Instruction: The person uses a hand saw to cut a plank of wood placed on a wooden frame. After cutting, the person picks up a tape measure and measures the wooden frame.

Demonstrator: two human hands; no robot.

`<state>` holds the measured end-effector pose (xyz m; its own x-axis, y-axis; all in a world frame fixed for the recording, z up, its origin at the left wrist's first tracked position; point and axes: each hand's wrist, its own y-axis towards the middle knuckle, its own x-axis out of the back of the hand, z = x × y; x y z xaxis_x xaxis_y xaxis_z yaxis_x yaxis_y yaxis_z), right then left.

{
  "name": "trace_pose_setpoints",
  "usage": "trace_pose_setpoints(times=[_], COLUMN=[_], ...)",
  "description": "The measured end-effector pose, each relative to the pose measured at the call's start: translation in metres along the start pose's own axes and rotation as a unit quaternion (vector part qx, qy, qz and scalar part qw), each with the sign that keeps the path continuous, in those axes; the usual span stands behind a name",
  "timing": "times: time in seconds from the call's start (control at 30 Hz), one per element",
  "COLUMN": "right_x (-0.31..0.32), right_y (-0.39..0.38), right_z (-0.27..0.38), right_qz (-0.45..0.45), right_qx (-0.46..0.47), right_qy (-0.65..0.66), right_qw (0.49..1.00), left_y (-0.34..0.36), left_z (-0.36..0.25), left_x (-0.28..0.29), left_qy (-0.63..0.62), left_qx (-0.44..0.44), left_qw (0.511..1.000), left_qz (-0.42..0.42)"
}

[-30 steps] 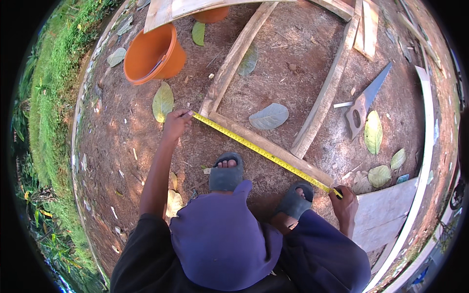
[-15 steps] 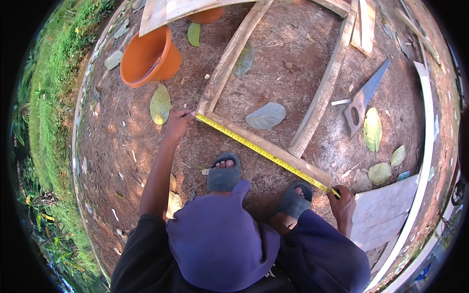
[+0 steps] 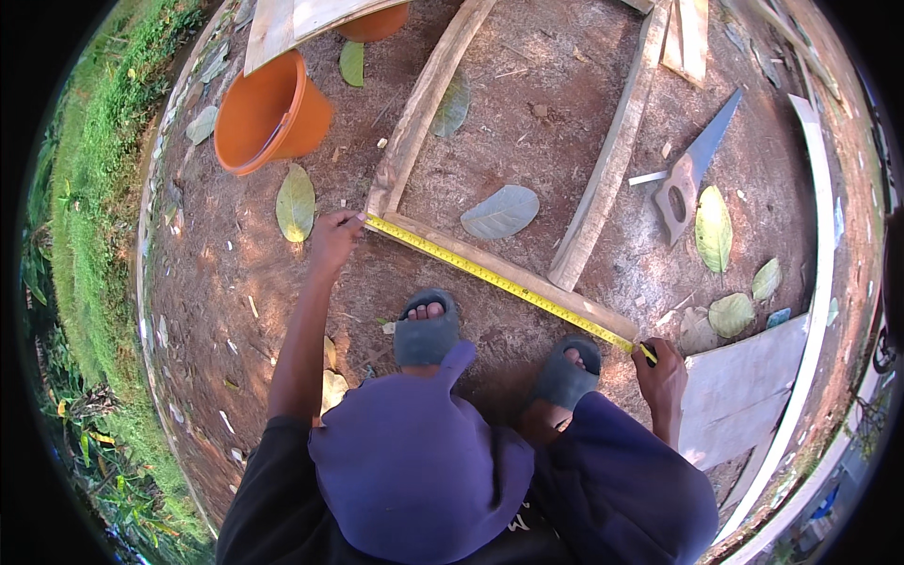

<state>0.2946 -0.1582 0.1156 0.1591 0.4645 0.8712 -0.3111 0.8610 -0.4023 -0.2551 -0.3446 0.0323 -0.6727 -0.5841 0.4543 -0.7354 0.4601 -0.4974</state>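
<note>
A yellow tape measure (image 3: 490, 276) is stretched along a wooden crosspiece (image 3: 603, 317) that lies on the ground before my feet. My left hand (image 3: 336, 238) pinches the tape's end at the crosspiece's left end. At the other end, my right hand (image 3: 662, 373) is wrapped round the tape's case, of which only a bit of black and yellow shows. Two long wooden bars run away from the crosspiece: the left bar (image 3: 428, 104) meets it near my left hand, and the right bar (image 3: 607, 155) touches it short of its right end.
A hand saw (image 3: 695, 174) lies on the dirt at the right, beside large dry leaves. An orange bucket (image 3: 311, 121) lies tipped at the upper left, near a wooden board (image 3: 273, 36). A grey panel (image 3: 739, 391) is right of my right hand. My sandalled feet stand close to the crosspiece.
The view has shifted slightly, so the frame, bucket and saw appear a little further left and higher. Both hands keep their hold on the stretched tape.
</note>
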Motion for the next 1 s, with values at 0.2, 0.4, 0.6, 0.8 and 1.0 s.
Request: trace_pose_setpoints(times=[0.2, 0.4, 0.6, 0.8, 1.0], right_x=[-0.002, -0.004, -0.004, -0.009, -0.017], right_y=[0.011, 0.012, 0.013, 0.015, 0.015], right_z=[0.003, -0.009, -0.01, -0.017, -0.024], right_qz=[-0.011, -0.011, -0.001, -0.025, -0.049], right_qx=[0.011, -0.015, -0.026, -0.012, 0.007], right_qy=[-0.009, 0.012, -0.019, -0.001, 0.013], right_qw=[1.0, 1.0, 0.999, 1.0, 0.999], left_y=[0.006, 0.008, 0.021, 0.017, 0.021], left_z=[0.018, 0.014, 0.028, 0.022, 0.019], left_x=[0.013, 0.005, 0.014, 0.011, 0.008], left_qy=[-0.011, 0.006, 0.007, 0.011, 0.029], left_qx=[0.001, 0.007, 0.017, 0.021, 0.014], left_qw=[1.0, 1.0, 1.0, 1.0, 0.999], left_qz=[0.0, -0.006, 0.009, 0.002, -0.036])
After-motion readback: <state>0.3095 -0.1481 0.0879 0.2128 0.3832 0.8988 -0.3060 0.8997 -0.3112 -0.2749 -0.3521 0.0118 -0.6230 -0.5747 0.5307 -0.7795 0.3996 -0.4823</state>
